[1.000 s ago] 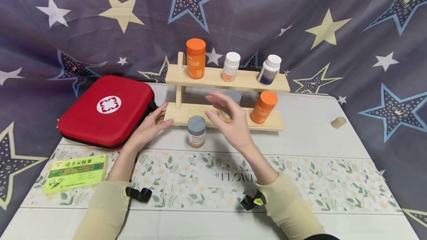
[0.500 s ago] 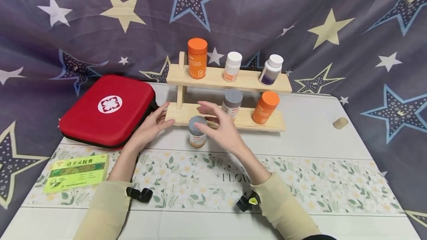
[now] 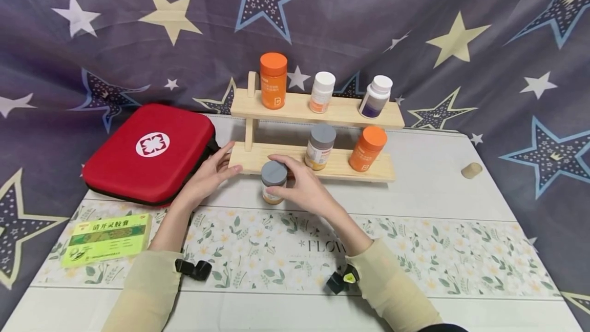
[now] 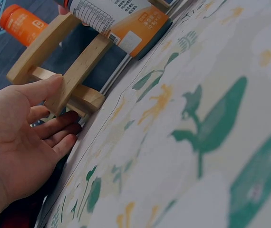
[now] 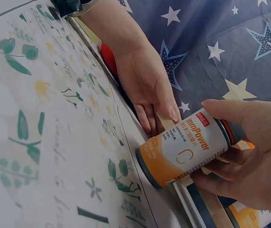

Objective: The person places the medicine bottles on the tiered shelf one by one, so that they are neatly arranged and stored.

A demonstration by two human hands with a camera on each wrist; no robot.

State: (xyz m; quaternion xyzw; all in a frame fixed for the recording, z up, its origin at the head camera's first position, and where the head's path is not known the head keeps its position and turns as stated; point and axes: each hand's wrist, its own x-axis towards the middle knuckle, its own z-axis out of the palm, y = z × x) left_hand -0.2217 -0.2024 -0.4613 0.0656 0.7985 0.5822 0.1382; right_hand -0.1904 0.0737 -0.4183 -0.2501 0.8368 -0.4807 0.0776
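A pill bottle (image 3: 274, 182) with a grey lid and a white-and-orange label stands on the table in front of a two-tier wooden shelf (image 3: 249, 157). My right hand (image 3: 306, 187) grips it near the top, thumb in front and fingers behind; the right wrist view shows the bottle's label (image 5: 188, 147) facing that camera. At the shelf's lower left end, my left hand (image 3: 207, 175) holds the plank between thumb and fingers. Another grey-lidded bottle (image 3: 320, 146) and an orange bottle (image 3: 367, 148) stand on the lower tier.
On the upper tier are an orange bottle (image 3: 273, 81) and two white-capped bottles, one orange-labelled (image 3: 321, 92) and one purple-labelled (image 3: 375, 97). A red first-aid case (image 3: 149, 155) and a green medicine box (image 3: 107, 240) lie left. A small tan peg (image 3: 471, 170) lies right.
My right hand has come down and left from in front of the lower-tier grey-lidded bottle to the one on the table, and closed on it. My left hand has stayed at the shelf end.
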